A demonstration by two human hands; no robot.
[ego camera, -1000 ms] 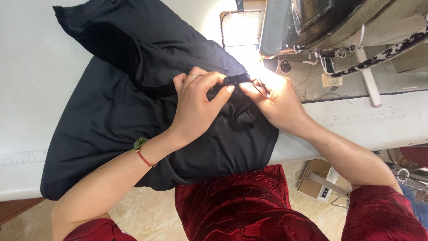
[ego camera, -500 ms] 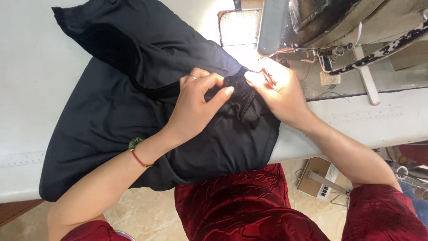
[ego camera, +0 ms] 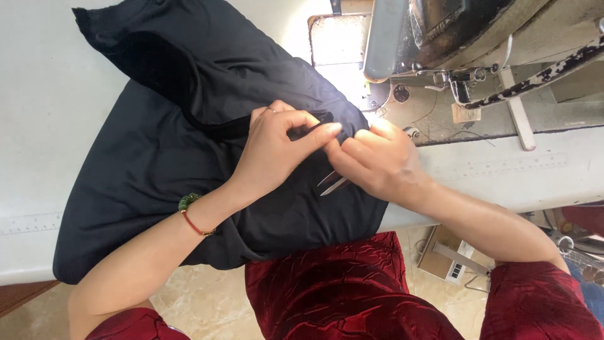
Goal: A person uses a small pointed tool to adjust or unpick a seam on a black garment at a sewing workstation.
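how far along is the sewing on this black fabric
Done: cannot tell; no finished seam shows. In hand: the left hand and right hand pinch a fold of the black fabric; the right also holds small snips. Left: the fabric isn't under the sewing machine yet.

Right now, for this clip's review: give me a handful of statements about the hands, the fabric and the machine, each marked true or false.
1. Both hands pinch the black garment at one spot. True: the left hand and the right hand meet at a fold of it.
2. The right hand holds a pencil. False: metal thread snips poke out beneath it.
3. The left wrist is bare. False: it wears a green bead and red cord bracelet.
4. The sewing machine sits beyond the right hand. True.
5. The garment lies on the floor. False: it is spread on the white table.
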